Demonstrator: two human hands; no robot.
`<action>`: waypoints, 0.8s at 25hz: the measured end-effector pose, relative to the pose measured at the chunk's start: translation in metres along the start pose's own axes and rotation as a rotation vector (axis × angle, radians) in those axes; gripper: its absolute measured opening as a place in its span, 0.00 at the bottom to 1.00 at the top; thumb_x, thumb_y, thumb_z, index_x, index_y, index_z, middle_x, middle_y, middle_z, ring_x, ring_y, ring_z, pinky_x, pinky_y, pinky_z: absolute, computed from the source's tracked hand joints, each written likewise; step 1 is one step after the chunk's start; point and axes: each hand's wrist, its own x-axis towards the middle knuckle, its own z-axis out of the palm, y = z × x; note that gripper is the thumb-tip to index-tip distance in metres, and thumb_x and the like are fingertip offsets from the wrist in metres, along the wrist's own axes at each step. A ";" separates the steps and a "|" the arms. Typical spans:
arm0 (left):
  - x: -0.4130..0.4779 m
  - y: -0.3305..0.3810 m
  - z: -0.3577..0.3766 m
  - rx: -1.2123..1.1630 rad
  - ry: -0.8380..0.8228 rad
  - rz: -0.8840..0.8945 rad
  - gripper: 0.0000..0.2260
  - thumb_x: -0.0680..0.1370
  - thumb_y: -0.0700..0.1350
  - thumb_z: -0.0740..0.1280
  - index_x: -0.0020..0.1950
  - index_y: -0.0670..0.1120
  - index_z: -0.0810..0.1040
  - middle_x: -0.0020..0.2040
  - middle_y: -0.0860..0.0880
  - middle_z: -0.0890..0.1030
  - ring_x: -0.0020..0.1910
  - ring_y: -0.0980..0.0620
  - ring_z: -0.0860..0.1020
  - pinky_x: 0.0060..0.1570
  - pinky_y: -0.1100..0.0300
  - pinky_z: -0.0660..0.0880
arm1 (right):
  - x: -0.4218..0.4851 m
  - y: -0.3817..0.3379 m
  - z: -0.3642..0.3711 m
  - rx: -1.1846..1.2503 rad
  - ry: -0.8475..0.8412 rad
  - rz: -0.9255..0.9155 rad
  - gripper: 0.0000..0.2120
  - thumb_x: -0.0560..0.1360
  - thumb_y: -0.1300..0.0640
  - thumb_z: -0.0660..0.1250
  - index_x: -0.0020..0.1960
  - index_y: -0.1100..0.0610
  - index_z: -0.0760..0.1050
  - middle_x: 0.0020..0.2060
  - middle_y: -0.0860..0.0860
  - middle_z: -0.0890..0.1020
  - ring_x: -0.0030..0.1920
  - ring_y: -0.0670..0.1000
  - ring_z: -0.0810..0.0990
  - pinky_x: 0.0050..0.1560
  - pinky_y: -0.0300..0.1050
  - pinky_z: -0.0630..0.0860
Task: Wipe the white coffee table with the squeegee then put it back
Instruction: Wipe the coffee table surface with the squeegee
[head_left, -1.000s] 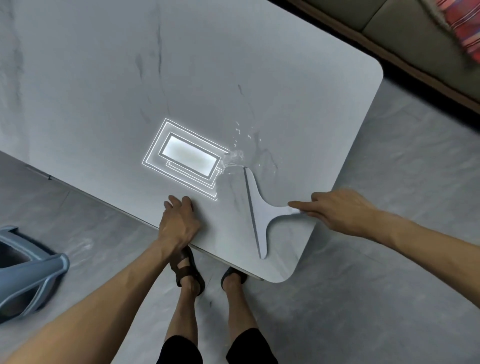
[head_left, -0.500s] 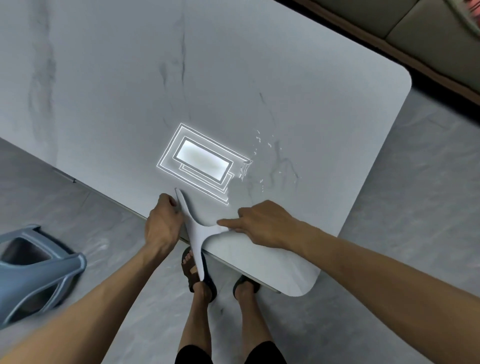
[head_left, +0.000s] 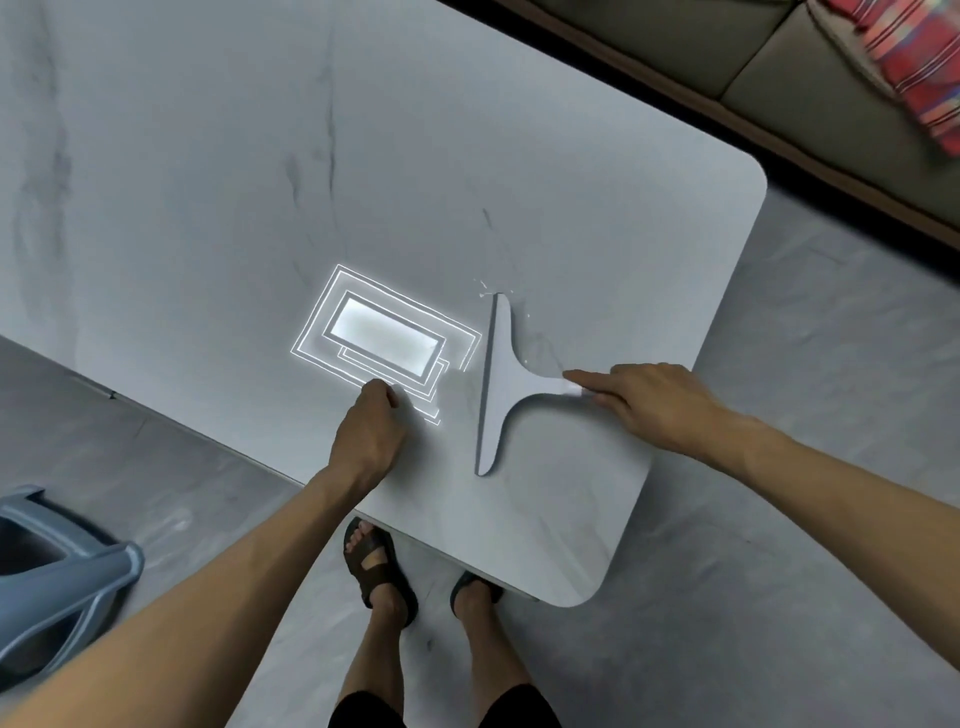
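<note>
A white T-shaped squeegee (head_left: 501, 379) lies flat on the white marbled coffee table (head_left: 208, 182), its long blade running near to far. My right hand (head_left: 657, 402) grips the squeegee's short handle, index finger stretched along it. A few water droplets (head_left: 485, 291) sit at the blade's far tip. My left hand (head_left: 369, 434) rests on the tabletop left of the blade, fingers curled, holding nothing.
A ceiling lamp's bright rectangular reflection (head_left: 384, 338) glares on the table beside my left hand. A blue plastic stool (head_left: 57, 577) stands on the floor at lower left. A sofa (head_left: 779, 67) with a striped cloth (head_left: 914, 57) runs along the upper right. My sandalled feet (head_left: 379, 566) are at the table's near edge.
My right hand has carried the squeegee from the table's near edge, beside my left hand, back to the right and further onto the table. My left hand stays on the tabletop.
</note>
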 end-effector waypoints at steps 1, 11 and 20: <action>0.002 0.007 -0.001 0.014 0.000 0.000 0.05 0.75 0.37 0.54 0.48 0.42 0.68 0.37 0.49 0.71 0.33 0.49 0.67 0.30 0.57 0.61 | -0.010 0.008 -0.003 -0.021 0.002 0.026 0.19 0.81 0.44 0.47 0.71 0.32 0.59 0.41 0.44 0.75 0.45 0.53 0.79 0.41 0.46 0.71; 0.047 0.039 -0.022 0.170 0.000 0.166 0.14 0.71 0.46 0.59 0.54 0.41 0.73 0.58 0.39 0.73 0.53 0.40 0.74 0.49 0.56 0.71 | 0.065 0.012 -0.098 0.431 0.289 0.454 0.20 0.81 0.43 0.49 0.70 0.47 0.63 0.52 0.57 0.80 0.50 0.63 0.78 0.49 0.51 0.74; 0.110 0.045 -0.033 0.382 -0.043 0.195 0.20 0.73 0.44 0.56 0.61 0.36 0.71 0.65 0.33 0.68 0.65 0.34 0.68 0.62 0.44 0.70 | 0.220 -0.009 -0.134 0.660 0.340 0.677 0.17 0.80 0.53 0.49 0.66 0.53 0.65 0.49 0.57 0.75 0.44 0.59 0.74 0.32 0.45 0.69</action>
